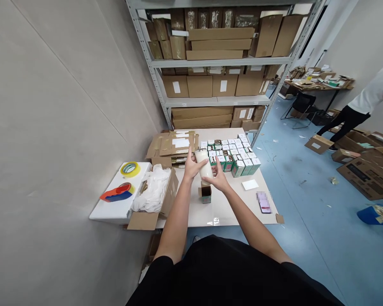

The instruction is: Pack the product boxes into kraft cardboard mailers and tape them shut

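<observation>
My left hand (191, 166) and my right hand (217, 178) hold a white cylindrical jar (204, 163) between them, tilted a little, above the white table (221, 212). Just below the jar stands a small open green-and-white carton (206, 194), its dark inside showing. Beyond my right hand, several matching cartons with white tops (231, 155) stand packed in a block. Neither hand touches them.
To the left are a flattened cardboard stack (172, 144), packing tape rolls (130, 169) and a cardboard box of white wrapping (153, 191). A phone (264, 204) and white card (250, 184) lie right. Behind stand loaded metal shelves (210, 63); a person (367, 97) stands far right among boxes.
</observation>
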Tool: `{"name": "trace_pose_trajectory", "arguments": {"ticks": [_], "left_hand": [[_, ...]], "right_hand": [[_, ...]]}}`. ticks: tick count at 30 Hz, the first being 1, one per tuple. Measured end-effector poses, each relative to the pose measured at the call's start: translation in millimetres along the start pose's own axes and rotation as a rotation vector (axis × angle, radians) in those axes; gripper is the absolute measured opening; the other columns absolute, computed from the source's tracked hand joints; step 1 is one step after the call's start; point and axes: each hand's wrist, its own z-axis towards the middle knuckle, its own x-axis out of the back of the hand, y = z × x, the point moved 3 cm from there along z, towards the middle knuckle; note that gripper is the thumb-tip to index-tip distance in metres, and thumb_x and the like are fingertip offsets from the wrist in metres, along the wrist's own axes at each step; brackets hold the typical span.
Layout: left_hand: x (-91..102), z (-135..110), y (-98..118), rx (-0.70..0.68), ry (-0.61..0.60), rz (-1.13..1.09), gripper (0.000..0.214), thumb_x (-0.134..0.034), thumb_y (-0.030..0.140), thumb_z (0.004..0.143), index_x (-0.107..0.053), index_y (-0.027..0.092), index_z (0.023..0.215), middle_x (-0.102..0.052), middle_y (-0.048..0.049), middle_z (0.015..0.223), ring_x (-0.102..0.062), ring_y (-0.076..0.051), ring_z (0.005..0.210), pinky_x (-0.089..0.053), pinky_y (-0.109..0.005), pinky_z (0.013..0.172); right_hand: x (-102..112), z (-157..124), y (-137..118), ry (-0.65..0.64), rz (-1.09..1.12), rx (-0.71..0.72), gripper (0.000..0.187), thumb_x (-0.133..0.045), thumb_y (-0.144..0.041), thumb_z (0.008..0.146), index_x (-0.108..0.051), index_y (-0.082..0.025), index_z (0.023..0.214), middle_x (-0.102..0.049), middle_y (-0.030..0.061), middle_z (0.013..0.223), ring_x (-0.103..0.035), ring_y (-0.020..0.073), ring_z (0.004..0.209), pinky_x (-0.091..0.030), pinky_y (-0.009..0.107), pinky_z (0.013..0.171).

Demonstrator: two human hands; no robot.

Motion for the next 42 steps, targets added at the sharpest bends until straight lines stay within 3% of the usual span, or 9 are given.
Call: {"name": "trace_pose_trajectory", "arguments": {"ticks": [3, 8, 13, 18, 23, 28, 32, 36, 42], "left_hand": [[0.2, 1.7, -3.1, 0.064, -0.028, -0.062, 0.136, -0.095, 0.036, 0.066, -0.007, 0.022, 0.168, -0.076, -0.011, 0.11, -0.072, -0.024, 0.099, -0.057, -0.04, 0.093], [0.0, 5.4, -5.4, 0.032, -0.011, -0.088, 0.133, -0.098, 0.033, 0.062, -0.016, 0.027, 0.167, -0.071, -0.0128, 0.128, -0.069, -0.024, 0.111, -0.057, -0.037, 0.096], [1.4, 8.0, -11.5, 0.074, -0.031, -0.118, 0.133, -0.097, 0.037, 0.063, -0.016, 0.023, 0.167, -0.073, -0.013, 0.119, -0.071, -0.024, 0.105, -0.057, -0.038, 0.095], [2.8, 10.1, -9.8, 0.036, -0.02, -0.075, 0.134, -0.098, 0.036, 0.062, -0.015, 0.026, 0.167, -0.072, -0.0111, 0.122, -0.069, -0.023, 0.111, -0.055, -0.036, 0.097], [2.0, 10.7, -9.6, 0.074, -0.044, -0.096, 0.134, -0.095, 0.038, 0.067, -0.009, 0.023, 0.168, -0.075, -0.0116, 0.115, -0.071, -0.024, 0.106, -0.055, -0.041, 0.098], [1.7, 12.1, -10.7, 0.063, -0.041, -0.059, 0.135, -0.097, 0.036, 0.064, -0.011, 0.024, 0.168, -0.073, -0.0129, 0.122, -0.069, -0.025, 0.114, -0.054, -0.041, 0.102], [2.4, 14.2, -11.5, 0.086, -0.045, -0.119, 0.134, -0.095, 0.038, 0.066, -0.008, 0.024, 0.168, -0.074, -0.0122, 0.118, -0.071, -0.025, 0.109, -0.055, -0.043, 0.1], [0.9, 14.6, -9.6, 0.065, -0.049, -0.112, 0.134, -0.096, 0.036, 0.066, -0.009, 0.029, 0.168, -0.069, -0.0133, 0.129, -0.068, -0.025, 0.115, -0.053, -0.041, 0.102], [0.4, 13.7, -13.9, 0.062, -0.06, -0.092, 0.138, -0.096, 0.036, 0.065, -0.004, 0.026, 0.167, -0.073, -0.011, 0.117, -0.071, -0.024, 0.106, -0.055, -0.042, 0.098]], "right_hand": [[-0.9, -0.2, 0.7, -0.062, 0.038, -0.03, 0.126, -0.087, -0.041, 0.066, -0.011, -0.03, 0.167, -0.062, 0.0084, 0.122, -0.065, 0.0235, 0.097, -0.056, 0.041, 0.088], [1.3, -0.4, 2.0, 0.033, -0.064, -0.044, 0.13, -0.092, -0.039, 0.06, -0.018, -0.032, 0.166, -0.062, 0.0064, 0.119, -0.064, 0.0219, 0.09, -0.055, 0.042, 0.088], [-1.1, 1.0, 2.4, -0.078, 0.047, -0.061, 0.126, -0.087, -0.04, 0.065, -0.014, -0.031, 0.167, -0.064, 0.0067, 0.116, -0.064, 0.0214, 0.088, -0.056, 0.038, 0.081], [3.3, 0.4, 0.3, 0.067, -0.066, -0.055, 0.126, -0.089, -0.041, 0.061, -0.019, -0.031, 0.166, -0.064, 0.0053, 0.112, -0.062, 0.0218, 0.086, -0.055, 0.04, 0.082], [-1.3, 1.2, 3.4, -0.028, 0.023, -0.056, 0.127, -0.087, -0.042, 0.063, -0.015, -0.03, 0.166, -0.063, 0.006, 0.116, -0.064, 0.0234, 0.096, -0.056, 0.04, 0.086], [1.1, 4.4, 6.0, 0.101, -0.09, -0.031, 0.126, -0.09, -0.043, 0.061, -0.021, -0.031, 0.165, -0.062, 0.0072, 0.118, -0.062, 0.026, 0.1, -0.055, 0.044, 0.091], [1.0, 7.6, 6.6, 0.016, -0.012, -0.02, 0.123, -0.087, -0.042, 0.066, -0.016, -0.031, 0.166, -0.062, 0.008, 0.122, -0.064, 0.0263, 0.104, -0.054, 0.043, 0.092], [3.6, 8.0, 6.5, 0.047, -0.04, -0.022, 0.124, -0.088, -0.041, 0.064, -0.017, -0.033, 0.166, -0.063, 0.0056, 0.115, -0.065, 0.0254, 0.095, -0.055, 0.044, 0.09], [-1.2, 9.3, 9.3, -0.05, 0.029, -0.038, 0.126, -0.087, -0.035, 0.064, -0.014, -0.03, 0.167, -0.061, 0.0089, 0.123, -0.066, 0.0251, 0.099, -0.056, 0.043, 0.091]]}}
